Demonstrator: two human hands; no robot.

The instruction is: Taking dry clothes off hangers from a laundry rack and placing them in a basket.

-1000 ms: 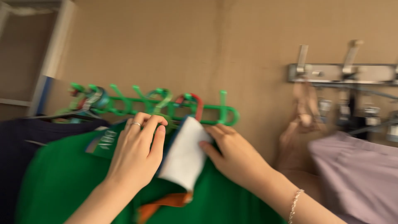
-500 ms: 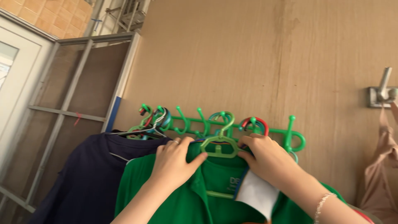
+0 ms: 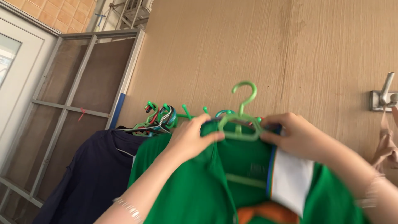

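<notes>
Lifted since half a second ago, the green polo shirt [image 3: 248, 182] rides its light-green hanger [image 3: 240, 120] above the green wall rack [image 3: 166, 118]. Left hand [image 3: 190, 139] and right hand [image 3: 298, 137] pinch the collar; loose shoulders could slip off the hanger.

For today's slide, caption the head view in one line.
Both hands, left and right, lift a green shirt on its green hanger off the wall hooks.

A green shirt [image 3: 199, 186] with white-and-orange trim hangs on a light-green hanger [image 3: 241, 120] beside a navy shirt [image 3: 89, 174].
</notes>
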